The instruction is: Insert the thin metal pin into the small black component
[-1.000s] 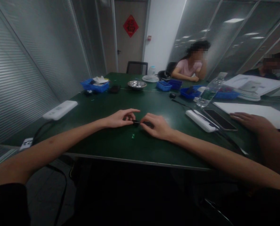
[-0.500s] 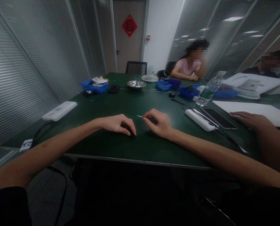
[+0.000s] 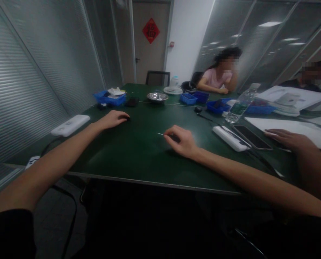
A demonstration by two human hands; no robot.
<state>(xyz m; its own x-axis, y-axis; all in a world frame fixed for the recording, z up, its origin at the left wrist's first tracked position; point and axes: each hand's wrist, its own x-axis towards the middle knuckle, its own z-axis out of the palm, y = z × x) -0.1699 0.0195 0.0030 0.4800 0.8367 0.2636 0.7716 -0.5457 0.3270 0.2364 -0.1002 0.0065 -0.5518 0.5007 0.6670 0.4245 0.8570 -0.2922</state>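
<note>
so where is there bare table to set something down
Bare: the table between left hand and right hand, down to its near edge and up toward the steel bowl. Crowded: the right side, with power strip, phone, bottle.

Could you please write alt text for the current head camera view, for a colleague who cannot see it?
A person's right hand pinches a thin pale rod over a dark green table, while the left hand is farther out, its contents unclear. Beyond them are a metal bowl and blue trays; a water bottle is at right.
</note>
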